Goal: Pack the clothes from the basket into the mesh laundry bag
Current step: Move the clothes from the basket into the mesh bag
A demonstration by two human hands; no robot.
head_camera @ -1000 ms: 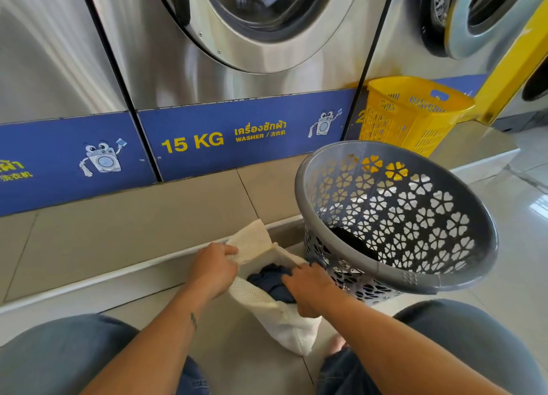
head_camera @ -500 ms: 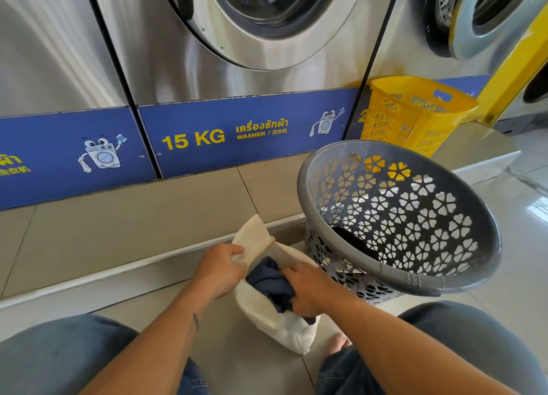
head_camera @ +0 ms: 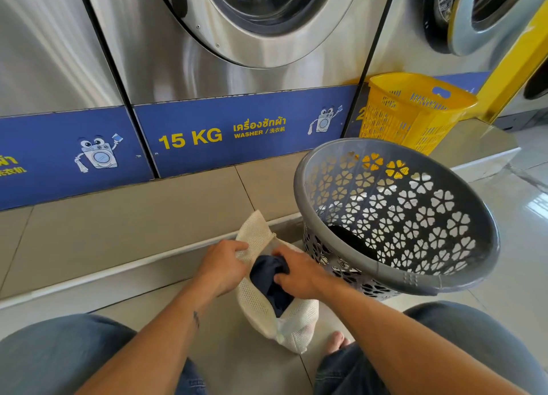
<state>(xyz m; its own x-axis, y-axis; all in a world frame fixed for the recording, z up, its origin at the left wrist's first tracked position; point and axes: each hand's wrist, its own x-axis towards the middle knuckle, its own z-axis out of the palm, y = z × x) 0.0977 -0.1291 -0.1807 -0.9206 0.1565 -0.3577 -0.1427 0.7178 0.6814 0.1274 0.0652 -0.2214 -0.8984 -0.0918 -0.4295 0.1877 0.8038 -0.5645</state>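
Observation:
A white mesh laundry bag lies on the floor tiles between my knees, its mouth held open. My left hand pinches the bag's upper edge. My right hand grips a dark navy garment and presses it into the bag's opening. To the right stands a grey plastic basket with flower-shaped holes, tilted toward me. A dark piece of clothing lies at its bottom.
Steel washing machines with blue "15 KG" panels line the wall behind a tiled step. A yellow basket sits on the step at the right. My knees in jeans frame the bottom, with a bare toe beside the bag.
My right hand has pushed the navy garment deeper into the bag. My left hand has shifted slightly along the bag's edge. The basket stays put.

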